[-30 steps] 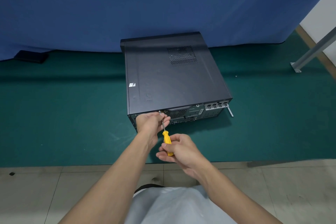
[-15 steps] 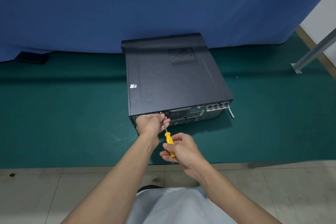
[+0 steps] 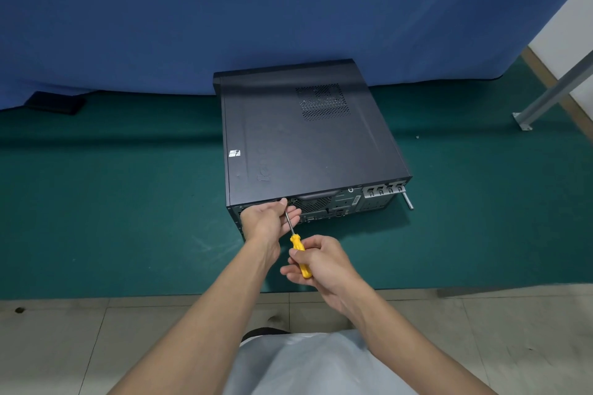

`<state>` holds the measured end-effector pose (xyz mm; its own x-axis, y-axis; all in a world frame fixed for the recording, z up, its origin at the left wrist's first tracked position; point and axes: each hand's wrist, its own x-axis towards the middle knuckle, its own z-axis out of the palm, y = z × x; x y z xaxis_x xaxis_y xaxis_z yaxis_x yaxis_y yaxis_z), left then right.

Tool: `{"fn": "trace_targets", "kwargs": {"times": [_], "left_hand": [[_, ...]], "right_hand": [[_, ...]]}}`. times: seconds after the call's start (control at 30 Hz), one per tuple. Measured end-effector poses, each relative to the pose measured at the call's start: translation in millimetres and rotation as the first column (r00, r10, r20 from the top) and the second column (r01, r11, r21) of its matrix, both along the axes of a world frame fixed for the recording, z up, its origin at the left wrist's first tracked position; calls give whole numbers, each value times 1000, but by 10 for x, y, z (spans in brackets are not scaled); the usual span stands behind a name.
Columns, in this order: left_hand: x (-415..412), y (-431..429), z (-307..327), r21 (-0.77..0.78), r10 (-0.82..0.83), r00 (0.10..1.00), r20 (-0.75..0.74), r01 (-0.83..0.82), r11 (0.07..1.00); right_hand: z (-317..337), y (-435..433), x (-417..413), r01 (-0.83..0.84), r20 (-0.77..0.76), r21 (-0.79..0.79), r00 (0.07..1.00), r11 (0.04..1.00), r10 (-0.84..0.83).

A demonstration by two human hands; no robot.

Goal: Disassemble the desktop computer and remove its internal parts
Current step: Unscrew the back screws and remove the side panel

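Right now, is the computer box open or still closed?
Closed. The dark cover panel sits flat on the computer case, no insides showing. The screwdriver tip is at its back edge.

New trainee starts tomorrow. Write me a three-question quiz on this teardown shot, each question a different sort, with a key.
1. True or false: the side cover of the computer case is already off.
2. Which hand grips the yellow handle of the screwdriver? A) left B) right C) both
3. Fill in: the case lies on a ____ mat.

Key
1. False: the dark panel covers the whole top face, vent grille included.
2. B: the right hand holds the handle; the left hand is up at the shaft, by the case's rear edge.
3. Green.
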<state>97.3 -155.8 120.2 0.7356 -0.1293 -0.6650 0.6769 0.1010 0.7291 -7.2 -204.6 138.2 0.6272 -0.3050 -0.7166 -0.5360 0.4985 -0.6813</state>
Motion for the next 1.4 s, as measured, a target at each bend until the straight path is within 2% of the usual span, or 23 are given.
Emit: {"fn": "trace_targets", "kwargs": {"times": [0.13,0.23,0.33,0.4,0.47,0.53,0.63,0.7,0.8,0.87,0.97,1.03,1.1,1.17,1.2,1.27,1.33,1.4], "left_hand": [[-11,-1,-48,22,-10,999,37,9,1000],[6,25,-71,107,-85,990,111,73,992],[20,64,-83,270,-227,934,276,152,951],[5,80,-54,406,-383,833,399,214,888],[-31,68,19,540,-553,672,492,262,800],[-73,7,107,634,-672,489,557,272,724],[-135,-164,239,699,-738,238,632,236,675],[-164,-300,292,720,-749,104,655,214,660],[-190,-521,309,748,-758,-43,651,208,630],[-200,-679,285,756,-758,-96,645,226,614],[-236,-969,242,770,-771,-136,623,282,572],[-248,-1193,218,751,-755,-123,644,294,592],[-214,-1425,186,727,-741,-49,670,250,640],[-119,-1651,139,750,-764,41,643,166,640],[-59,-1758,113,782,-793,82,603,133,608],[73,-1955,54,870,-869,149,473,81,487],[186,-2094,-38,938,-919,215,331,26,345],[247,-2164,-140,967,-927,278,251,-23,255]], "right_hand": [[-46,-49,-27,9,-8,-22,1000,1000,-9],[-91,-104,-78,-81,-26,-48,996,996,80],[-154,-187,-158,-182,-150,-215,977,960,152],[-149,-282,-185,-120,-181,-365,982,923,57],[-82,-402,-163,43,-89,-433,992,901,-90],[23,-530,-94,179,32,-431,983,885,-183],[166,-701,-6,228,122,-449,974,864,-193],[199,-811,3,231,135,-442,972,867,-191],[189,-1002,-46,255,133,-418,967,872,-219],[164,-1149,-97,277,133,-411,961,869,-244],[119,-1436,-181,294,121,-432,956,852,-269],[82,-1700,-233,300,107,-468,953,831,-283],[25,-2045,-274,297,73,-540,949,788,-308],[-47,-2441,-287,250,16,-634,950,732,-311],[-94,-2644,-274,200,-24,-680,956,705,-293],[-213,-3036,-204,70,-115,-753,965,654,-235],[-357,-3383,-77,-44,-194,-785,965,618,-177],[-508,-3671,95,-137,-259,-800,957,584,-129]]}}
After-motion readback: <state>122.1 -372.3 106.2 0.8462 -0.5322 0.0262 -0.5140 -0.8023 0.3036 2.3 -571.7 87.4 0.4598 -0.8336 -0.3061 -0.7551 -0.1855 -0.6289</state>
